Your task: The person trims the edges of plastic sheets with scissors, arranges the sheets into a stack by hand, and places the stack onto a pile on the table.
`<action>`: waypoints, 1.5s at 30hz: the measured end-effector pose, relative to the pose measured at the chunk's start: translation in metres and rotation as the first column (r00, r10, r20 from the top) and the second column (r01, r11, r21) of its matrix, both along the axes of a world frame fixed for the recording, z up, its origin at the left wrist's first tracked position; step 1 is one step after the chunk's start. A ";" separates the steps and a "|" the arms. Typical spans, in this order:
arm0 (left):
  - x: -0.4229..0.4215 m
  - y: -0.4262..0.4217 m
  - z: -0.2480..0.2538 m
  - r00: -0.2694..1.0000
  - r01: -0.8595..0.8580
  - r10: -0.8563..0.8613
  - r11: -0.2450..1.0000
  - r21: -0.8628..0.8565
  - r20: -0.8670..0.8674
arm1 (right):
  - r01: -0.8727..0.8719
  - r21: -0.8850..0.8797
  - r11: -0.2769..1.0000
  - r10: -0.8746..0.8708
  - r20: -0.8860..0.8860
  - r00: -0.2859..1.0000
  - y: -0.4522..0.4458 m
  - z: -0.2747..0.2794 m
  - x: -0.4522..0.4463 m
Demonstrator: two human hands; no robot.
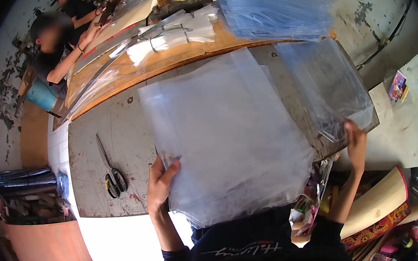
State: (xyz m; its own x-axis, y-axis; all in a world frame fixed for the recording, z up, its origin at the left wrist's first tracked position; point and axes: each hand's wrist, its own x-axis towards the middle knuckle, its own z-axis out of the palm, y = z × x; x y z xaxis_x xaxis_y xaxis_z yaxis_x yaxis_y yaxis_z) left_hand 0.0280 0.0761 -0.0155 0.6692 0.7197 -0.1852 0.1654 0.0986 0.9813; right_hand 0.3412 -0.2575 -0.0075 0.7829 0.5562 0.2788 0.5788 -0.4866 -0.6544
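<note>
A large stack of clear plastic sheets (224,127) lies across the middle of the grey worktable (88,163), its near edge hanging over toward my body. My left hand (162,180) grips the left edge of this stack, thumb on top and the other fingers partly hidden. To the right, a second pile of clear plastic sheets (326,81) rests near the table's corner. My right hand (354,140) is closed on the near corner of that pile, its fingertips partly out of sight. Scissors (112,176) with black handles lie left of my left hand.
Behind, a wooden board (170,65) carries white strips (173,37) and a tall heap of bluish plastic sheets (272,10). Two people sit at the far left; one person's hand (93,31) touches the material there. Rolled sheets (377,199) and clutter stand at lower right.
</note>
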 end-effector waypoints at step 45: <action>-0.028 0.020 -0.015 0.994 0.067 -0.062 0.996 -0.053 0.086 | -0.025 -0.340 0.940 0.188 0.456 0.870 0.021 0.005 0.002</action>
